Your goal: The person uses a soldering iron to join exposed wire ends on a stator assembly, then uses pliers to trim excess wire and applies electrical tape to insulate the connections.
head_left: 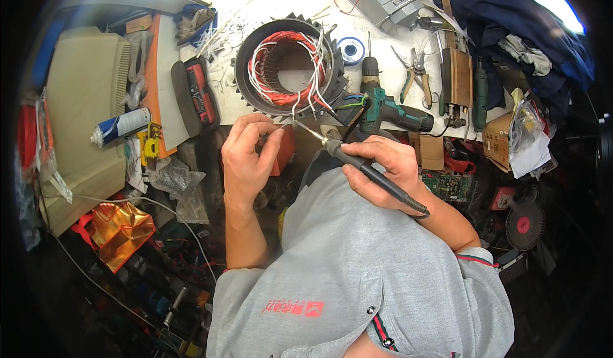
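Note:
My right hand (pixel 383 170) grips the black handle of a soldering iron (pixel 367 166), its metal tip angled up and left. That tip meets a white-sleeved lead (pixel 295 106) hanging over the near rim of a motor stator (pixel 241 77). My left hand (pixel 252 147) is closed, thumb and forefinger pinching a thin wire beside the iron's tip; whether it is solder or a lead end, I cannot tell. Red and white windings (pixel 271 96) line the inside of the dark finned housing, which rests at the bench's front edge.
Right of the stator are a solder spool (pixel 350 50), a green cordless drill (pixel 383 112), pliers (pixel 418 80) and a grey analog meter (pixel 386 0). Left lie a red multimeter (pixel 200 93) in its case and a spray can (pixel 121 126). Clutter sits below the bench (pixel 223 106).

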Motion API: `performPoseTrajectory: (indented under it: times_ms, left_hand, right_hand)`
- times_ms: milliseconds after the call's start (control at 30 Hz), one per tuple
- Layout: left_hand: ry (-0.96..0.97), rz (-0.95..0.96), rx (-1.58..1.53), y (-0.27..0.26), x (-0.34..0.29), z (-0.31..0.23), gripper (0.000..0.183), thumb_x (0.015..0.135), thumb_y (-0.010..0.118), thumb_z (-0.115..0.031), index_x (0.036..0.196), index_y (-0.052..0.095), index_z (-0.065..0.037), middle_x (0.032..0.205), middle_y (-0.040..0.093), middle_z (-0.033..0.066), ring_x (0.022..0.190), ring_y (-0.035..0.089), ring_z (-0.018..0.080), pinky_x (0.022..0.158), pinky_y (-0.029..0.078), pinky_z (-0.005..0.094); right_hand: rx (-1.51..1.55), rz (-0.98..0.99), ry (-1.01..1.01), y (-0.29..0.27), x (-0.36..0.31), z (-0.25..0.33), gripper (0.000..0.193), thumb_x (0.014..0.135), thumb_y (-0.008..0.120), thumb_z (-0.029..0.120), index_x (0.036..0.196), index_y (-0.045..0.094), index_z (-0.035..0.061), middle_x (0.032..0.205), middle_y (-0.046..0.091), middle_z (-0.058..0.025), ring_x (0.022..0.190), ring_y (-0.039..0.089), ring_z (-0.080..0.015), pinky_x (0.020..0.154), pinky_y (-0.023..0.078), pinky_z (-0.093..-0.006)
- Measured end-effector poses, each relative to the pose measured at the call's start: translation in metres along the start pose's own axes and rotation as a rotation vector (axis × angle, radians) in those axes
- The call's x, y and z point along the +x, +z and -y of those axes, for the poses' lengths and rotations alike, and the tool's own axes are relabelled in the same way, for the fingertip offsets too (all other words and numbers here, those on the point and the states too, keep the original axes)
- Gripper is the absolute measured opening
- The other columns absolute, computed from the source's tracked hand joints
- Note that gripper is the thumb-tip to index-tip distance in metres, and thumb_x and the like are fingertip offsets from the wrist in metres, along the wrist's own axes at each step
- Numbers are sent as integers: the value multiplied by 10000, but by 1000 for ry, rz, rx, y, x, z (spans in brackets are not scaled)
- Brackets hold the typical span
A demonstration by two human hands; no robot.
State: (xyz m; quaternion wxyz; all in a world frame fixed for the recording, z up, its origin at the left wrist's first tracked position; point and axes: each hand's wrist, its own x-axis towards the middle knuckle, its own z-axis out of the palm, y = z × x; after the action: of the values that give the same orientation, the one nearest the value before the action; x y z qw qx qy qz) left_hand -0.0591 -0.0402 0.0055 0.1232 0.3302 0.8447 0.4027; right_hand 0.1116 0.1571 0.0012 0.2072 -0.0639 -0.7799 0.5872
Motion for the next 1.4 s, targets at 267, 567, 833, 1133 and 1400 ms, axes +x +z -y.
performPoseTrajectory:
  times_ms: [267, 567, 833, 1133, 1400]
  left_hand:
    - [-4, 0, 8, 2, 1, 0, 110, 871, 779, 16, 916, 682, 42, 1021, 677, 76, 713, 547, 74, 623, 467, 233]
    - [-7, -4, 7, 3, 1, 2, 109, 873, 779, 22, 932, 690, 45, 1030, 677, 76, 720, 558, 71, 624, 477, 224]
    - [-15, -9, 5, 4, 2, 2, 112, 873, 779, 25, 934, 689, 48, 1031, 678, 81, 734, 573, 76, 639, 490, 228]
    - [-23, -7, 26, 4, 2, 1, 104, 869, 776, 15, 930, 694, 31, 1024, 692, 93, 737, 603, 123, 638, 514, 263]
    - [-7, -55, 13, 4, 2, 4, 102, 885, 761, 26, 908, 663, 28, 993, 687, 63, 707, 553, 75, 625, 478, 230]
  right_hand:
    - [-6, 7, 10, -1, 0, 1, 324, 757, 800, -13, 1067, 708, -23, 783, 693, -122, 650, 673, -234, 599, 536, -332]
    - [-5, -4, 5, -2, 0, 2, 324, 761, 800, -13, 1071, 706, -26, 788, 693, -128, 652, 673, -242, 602, 537, -337]
    - [-10, -2, 2, 0, 0, 1, 325, 764, 801, -8, 1075, 710, -33, 788, 691, -131, 654, 671, -250, 614, 540, -342]
    - [-4, 8, 18, 0, 0, 1, 331, 759, 803, -4, 1076, 710, -33, 782, 690, -129, 648, 668, -247, 604, 535, -337]
    - [-5, -18, -10, 0, -1, 1, 328, 760, 799, -9, 1074, 710, -32, 779, 686, -125, 648, 665, -244, 604, 534, -339]
